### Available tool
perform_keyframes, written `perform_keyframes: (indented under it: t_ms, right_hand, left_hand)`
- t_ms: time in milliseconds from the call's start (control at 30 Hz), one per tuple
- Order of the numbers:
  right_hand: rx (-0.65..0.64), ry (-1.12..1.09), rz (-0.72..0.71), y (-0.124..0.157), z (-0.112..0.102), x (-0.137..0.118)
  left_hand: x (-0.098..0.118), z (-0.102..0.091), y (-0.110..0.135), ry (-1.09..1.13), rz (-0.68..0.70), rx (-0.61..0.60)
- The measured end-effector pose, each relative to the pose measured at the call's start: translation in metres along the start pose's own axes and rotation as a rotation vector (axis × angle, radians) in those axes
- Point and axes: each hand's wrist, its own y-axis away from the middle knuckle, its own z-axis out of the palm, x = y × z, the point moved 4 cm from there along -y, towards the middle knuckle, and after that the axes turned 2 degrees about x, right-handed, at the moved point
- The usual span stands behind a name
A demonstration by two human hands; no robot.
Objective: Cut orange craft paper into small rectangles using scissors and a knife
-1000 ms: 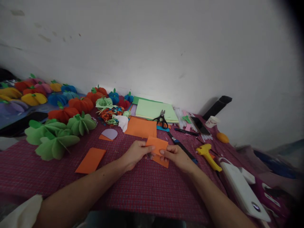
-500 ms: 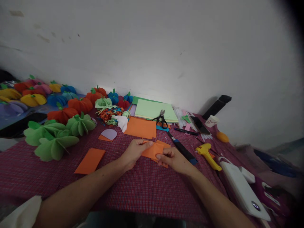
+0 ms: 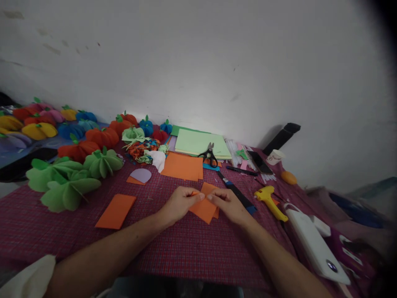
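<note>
From the head camera I find both bare hands at the near middle of the checked tablecloth (image 3: 173,252). The left hand (image 3: 177,205) pinches the left side of an orange paper piece (image 3: 203,210) between thumb and fingers. The right hand (image 3: 230,205) has a narrow pinch at the same piece's upper right; the fingertips of the two hands sit close together. A second orange piece (image 3: 208,188) shows behind the first; I cannot tell whether either hand grips it.

Left of the hands lies an orange paper rectangle (image 3: 115,211), with a lilac rounded paper (image 3: 142,175) beyond it. Directly beyond the hands are larger orange sheets (image 3: 180,166). Black scissors (image 3: 209,155) rest across the near edge of a pale green paper stack (image 3: 198,142). Just right of the right hand I note a blue-and-black utility knife (image 3: 238,193), then a yellow glue gun (image 3: 270,202). Green paper pumpkins (image 3: 70,192) stand at far left.
</note>
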Motion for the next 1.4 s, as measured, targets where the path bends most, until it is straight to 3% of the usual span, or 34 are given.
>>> perform_keyframes:
  t_ms: [167, 433, 633, 967, 1400]
  right_hand:
    - [-0.013, 0.044, -0.01, 0.0, 0.002, 0.002]
    - [-0.055, -0.01, 0.045, -0.003, -0.014, 0.009]
    - [0.055, -0.07, 0.066, -0.007, -0.025, 0.008]
    - [0.065, -0.033, 0.036, -0.002, -0.001, 0.007]
    - [0.024, -0.057, 0.048, -0.002, -0.008, 0.006]
  left_hand:
    - [-0.002, 0.001, 0.0, -0.023, -0.006, -0.013]
    - [0.0, -0.007, -0.001, 0.137, -0.112, 0.081]
    - [0.004, -0.013, -0.002, 0.291, -0.095, 0.146]
    - [-0.004, -0.002, -0.001, 0.096, -0.068, 0.067]
    - [0.0, -0.004, -0.003, 0.095, -0.099, 0.031]
